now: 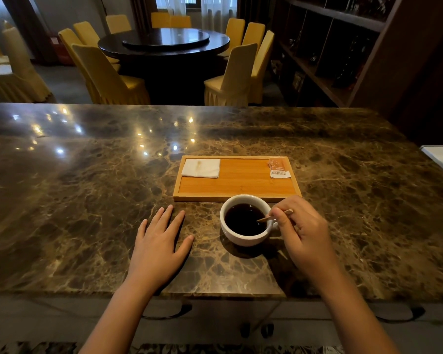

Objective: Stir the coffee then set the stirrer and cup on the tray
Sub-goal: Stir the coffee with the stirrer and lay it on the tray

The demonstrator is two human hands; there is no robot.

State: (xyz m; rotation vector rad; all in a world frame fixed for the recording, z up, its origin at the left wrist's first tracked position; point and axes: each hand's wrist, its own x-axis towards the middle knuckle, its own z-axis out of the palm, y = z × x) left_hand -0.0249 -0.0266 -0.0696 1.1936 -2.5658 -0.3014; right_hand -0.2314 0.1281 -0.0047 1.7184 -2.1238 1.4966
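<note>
Two hands, right hand dipping stirrer in cup

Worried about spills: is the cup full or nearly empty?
Fairly full: dark coffee sits not far below the white cup rim.

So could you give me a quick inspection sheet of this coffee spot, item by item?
Surface: glossy brown marble counter, light reflections, no spills seen.
Job's things: white cup of black coffee on the counter just in front of the wooden tray; wooden stirrer dipping into the coffee.
Clutter: folded white napkin and torn orange sachet lying in the tray.
Hands: left hand flat on the counter, empty; right hand pinching the stirrer.
Cables: nothing seen.
Surroundings: round dark table, yellow-covered chairs, dark shelving on the right.
</note>
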